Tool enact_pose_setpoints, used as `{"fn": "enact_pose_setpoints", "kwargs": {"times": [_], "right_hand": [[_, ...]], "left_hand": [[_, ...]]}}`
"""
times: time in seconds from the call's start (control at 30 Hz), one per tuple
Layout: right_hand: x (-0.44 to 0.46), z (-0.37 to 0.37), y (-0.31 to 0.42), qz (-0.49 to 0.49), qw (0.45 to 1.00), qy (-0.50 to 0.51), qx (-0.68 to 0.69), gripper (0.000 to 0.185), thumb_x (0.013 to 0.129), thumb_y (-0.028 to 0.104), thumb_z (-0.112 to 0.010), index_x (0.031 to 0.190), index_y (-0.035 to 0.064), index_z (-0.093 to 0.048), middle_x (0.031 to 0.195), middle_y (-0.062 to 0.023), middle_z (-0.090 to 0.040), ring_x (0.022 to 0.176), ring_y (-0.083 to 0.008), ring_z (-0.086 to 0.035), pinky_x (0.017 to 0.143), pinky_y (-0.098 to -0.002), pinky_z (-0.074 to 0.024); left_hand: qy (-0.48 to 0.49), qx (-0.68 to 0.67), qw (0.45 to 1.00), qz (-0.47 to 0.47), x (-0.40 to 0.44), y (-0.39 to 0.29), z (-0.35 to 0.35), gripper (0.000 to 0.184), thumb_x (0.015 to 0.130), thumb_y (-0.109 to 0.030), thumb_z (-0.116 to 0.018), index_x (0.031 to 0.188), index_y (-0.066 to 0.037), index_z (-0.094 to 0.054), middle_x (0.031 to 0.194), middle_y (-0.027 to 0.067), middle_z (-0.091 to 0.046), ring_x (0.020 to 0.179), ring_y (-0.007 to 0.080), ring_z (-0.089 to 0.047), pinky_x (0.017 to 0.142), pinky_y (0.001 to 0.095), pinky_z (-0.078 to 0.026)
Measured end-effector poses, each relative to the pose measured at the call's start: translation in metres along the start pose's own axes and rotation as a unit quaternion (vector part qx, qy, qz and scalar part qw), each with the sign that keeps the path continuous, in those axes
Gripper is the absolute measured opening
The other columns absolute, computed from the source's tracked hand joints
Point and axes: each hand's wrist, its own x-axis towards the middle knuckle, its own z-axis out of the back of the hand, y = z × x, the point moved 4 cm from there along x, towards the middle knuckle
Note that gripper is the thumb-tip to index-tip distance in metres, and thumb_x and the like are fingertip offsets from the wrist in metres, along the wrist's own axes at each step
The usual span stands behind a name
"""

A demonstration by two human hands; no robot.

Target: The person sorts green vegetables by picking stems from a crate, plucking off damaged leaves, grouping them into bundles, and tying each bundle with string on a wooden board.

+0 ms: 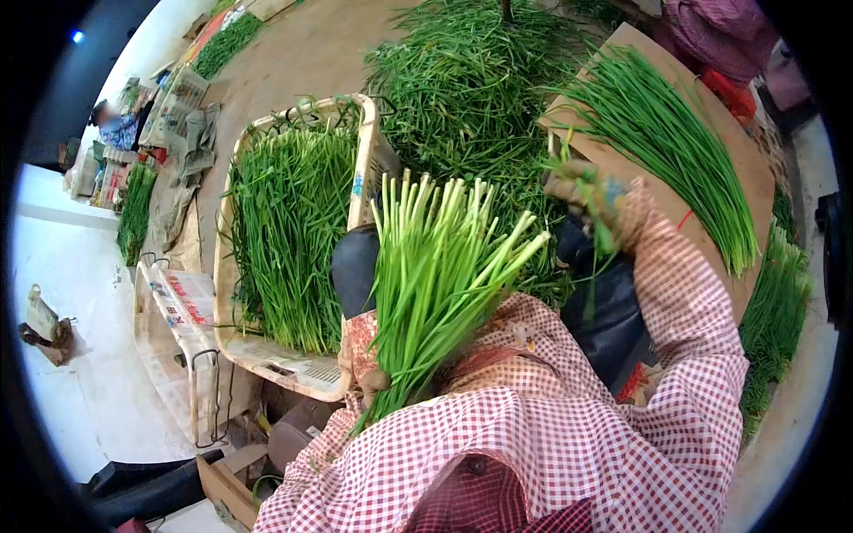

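My left hand (pixel 377 382) is closed around the lower part of a thick bunch of garlic chives (pixel 435 275), held over my lap with the pale stem ends pointing up and away from me. My right hand (pixel 582 191), in a soiled glove, is off to the right, apart from the bunch. Its fingers are curled around a few loose chive leaves (pixel 604 229), which dangle below it, slightly blurred. Beyond my knees lies a large heap of loose green leaves (pixel 471 80).
At my left stands a cream plastic crate (pixel 362 169) packed with chives (pixel 293 231), beside another pale crate (pixel 178 320). On my right, long chives (pixel 666 151) lie across a brown board (pixel 569 111). A person (pixel 120 129) sits far left; another person's checked clothing (pixel 720 35) shows upper right.
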Motion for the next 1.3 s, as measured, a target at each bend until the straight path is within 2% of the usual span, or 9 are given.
{"fn": "enact_pose_setpoints", "kwargs": {"times": [0.2, 0.27, 0.37, 0.43, 0.6, 0.87, 0.97, 1.1, 1.3], "right_hand": [[0.033, -0.027, -0.024, 0.010, 0.967, 0.033, 0.252, 0.032, 0.086, 0.032, -0.068, 0.105, 0.0073, -0.063, 0.063, 0.0030, -0.053, 0.051, -0.0031, -0.049, 0.039, -0.0170, -0.0331], [0.026, -0.042, 0.003, -0.016, 0.976, 0.138, 0.169, 0.035, 0.090, 0.023, -0.062, 0.113, -0.0021, -0.054, 0.073, -0.0015, -0.057, 0.055, -0.0063, -0.057, 0.043, -0.0195, -0.0484], [0.048, -0.064, -0.015, 0.022, 0.819, 0.324, 0.473, 0.039, 0.088, 0.024, -0.065, 0.112, -0.0041, -0.054, 0.079, -0.0035, -0.058, 0.057, -0.0079, -0.057, 0.046, -0.0200, -0.0476], [0.038, -0.063, 0.005, 0.000, 0.972, 0.154, 0.179, 0.041, 0.076, 0.016, -0.078, 0.106, -0.0039, -0.060, 0.087, -0.0080, -0.066, 0.077, -0.0123, -0.061, 0.067, -0.0229, -0.0491], [0.100, -0.061, -0.056, 0.103, 0.941, 0.013, 0.321, 0.035, 0.078, 0.006, -0.072, 0.110, 0.0010, -0.059, 0.093, -0.0093, -0.064, 0.067, -0.0128, -0.060, 0.055, -0.0239, -0.0502], [-0.021, -0.039, -0.013, 0.058, 0.953, -0.118, 0.273, 0.022, 0.086, 0.023, -0.066, 0.103, 0.0095, -0.061, 0.072, 0.0025, -0.061, 0.046, -0.0039, -0.044, 0.043, -0.0185, -0.0364], [-0.047, -0.078, 0.016, 0.119, 0.943, -0.044, 0.307, 0.040, 0.081, 0.025, -0.073, 0.113, 0.0074, -0.057, 0.092, -0.0053, -0.063, 0.074, -0.0126, -0.058, 0.064, -0.0261, -0.0491], [-0.043, -0.114, 0.039, 0.256, 0.964, -0.074, -0.013, 0.091, 0.066, 0.029, -0.083, 0.139, 0.0065, -0.033, 0.129, -0.0197, -0.050, 0.119, -0.0348, -0.050, 0.104, -0.0420, -0.0396], [0.009, -0.131, 0.031, 0.200, 0.969, -0.067, -0.127, 0.080, 0.076, 0.034, -0.072, 0.139, 0.0058, -0.031, 0.127, -0.0182, -0.051, 0.120, -0.0290, -0.050, 0.099, -0.0374, -0.0440]], "left_hand": [[-0.007, -0.018, 1.000, -0.022, 0.009, -0.005, -0.001, 0.075, 0.068, -0.004, -0.072, 0.136, -0.002, -0.040, 0.122, 0.0142, -0.056, 0.102, 0.0234, -0.056, 0.089, 0.0363, -0.044], [-0.007, -0.018, 0.999, -0.025, 0.010, -0.005, -0.001, 0.074, 0.069, -0.004, -0.072, 0.136, -0.002, -0.039, 0.121, 0.0141, -0.056, 0.101, 0.0231, -0.056, 0.088, 0.0360, -0.044], [-0.008, -0.019, 1.000, -0.023, 0.009, -0.005, -0.001, 0.074, 0.069, -0.004, -0.072, 0.136, -0.002, -0.039, 0.121, 0.0139, -0.056, 0.100, 0.0225, -0.056, 0.087, 0.0356, -0.044], [-0.007, -0.018, 1.000, -0.023, 0.006, -0.005, 0.000, 0.074, 0.069, -0.004, -0.072, 0.136, -0.002, -0.039, 0.121, 0.0138, -0.056, 0.099, 0.0222, -0.056, 0.086, 0.0354, -0.044], [-0.007, -0.021, 0.999, -0.030, 0.006, -0.009, 0.003, 0.074, 0.069, -0.005, -0.071, 0.136, -0.002, -0.039, 0.120, 0.0135, -0.056, 0.097, 0.0213, -0.056, 0.085, 0.0347, -0.043], [0.012, -0.031, 0.998, -0.051, 0.012, -0.024, 0.009, 0.074, 0.070, -0.005, -0.071, 0.136, -0.003, -0.039, 0.119, 0.0130, -0.056, 0.095, 0.0198, -0.056, 0.082, 0.0337, -0.043], [0.022, -0.029, 0.998, -0.049, 0.015, -0.025, 0.008, 0.074, 0.070, -0.006, -0.070, 0.136, -0.003, -0.039, 0.119, 0.0128, -0.056, 0.093, 0.0193, -0.055, 0.081, 0.0333, -0.043], [0.031, -0.027, 0.998, -0.043, 0.017, -0.023, 0.004, 0.074, 0.070, -0.006, -0.070, 0.137, -0.003, -0.039, 0.118, 0.0126, -0.057, 0.092, 0.0185, -0.055, 0.080, 0.0327, -0.043], [0.023, -0.028, 0.998, -0.041, 0.013, -0.018, 0.004, 0.073, 0.071, -0.006, -0.070, 0.137, -0.003, -0.039, 0.117, 0.0123, -0.057, 0.090, 0.0174, -0.055, 0.078, 0.0320, -0.043]]}}
